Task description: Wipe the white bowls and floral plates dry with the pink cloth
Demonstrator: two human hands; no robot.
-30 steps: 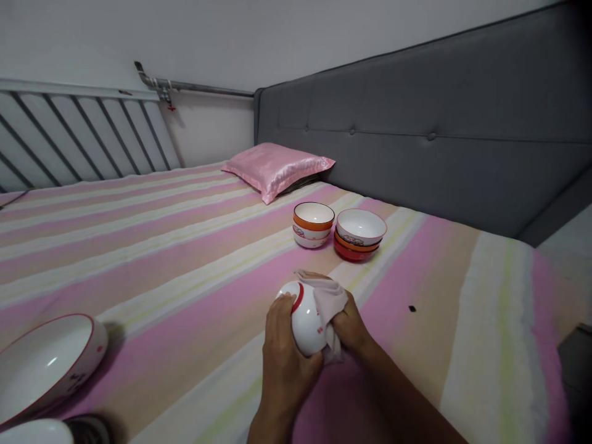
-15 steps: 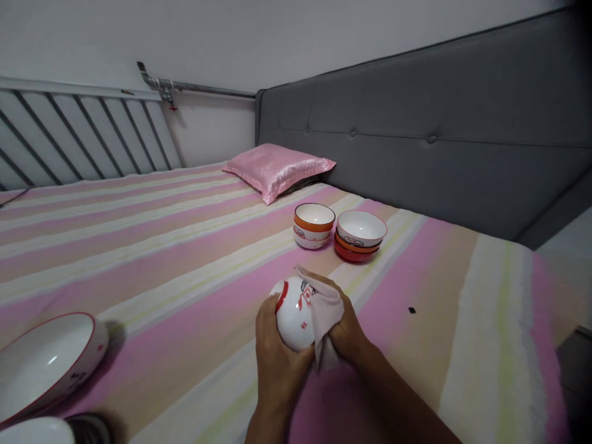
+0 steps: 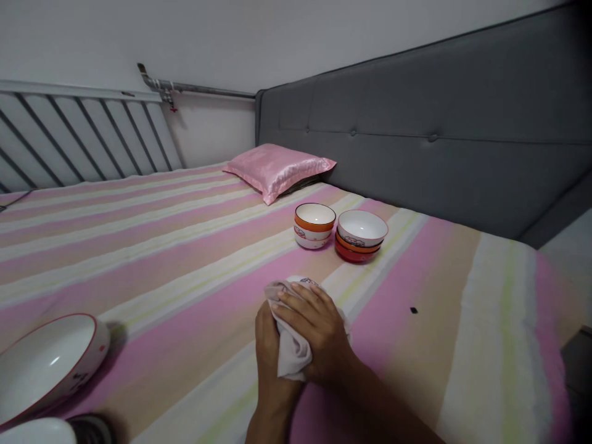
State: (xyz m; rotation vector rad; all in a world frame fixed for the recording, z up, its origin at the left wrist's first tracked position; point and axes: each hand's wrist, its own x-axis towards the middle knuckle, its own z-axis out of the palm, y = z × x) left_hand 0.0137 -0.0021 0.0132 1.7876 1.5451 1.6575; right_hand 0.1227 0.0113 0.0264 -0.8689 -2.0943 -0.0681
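My left hand grips a small white bowl, mostly hidden; only a bit of its printed side shows past the fingers. Spread over the bowl is a pale pink cloth, pressed down by my right hand with its fingers curved across it. Both hands are close together above the bed. Beyond them stand two stacks: one with an orange bowl on top of white, the other with a white bowl over orange and red ones.
At the lower left sit a large white bowl with a red rim, a second white dish and a dark round thing. A pink pillow lies by the grey headboard. A small black square rests on the striped sheet.
My right hand has swept left with the cloth, from the bowl's right side across its top. The cloth now covers most of the bowl. My left hand keeps its hold.
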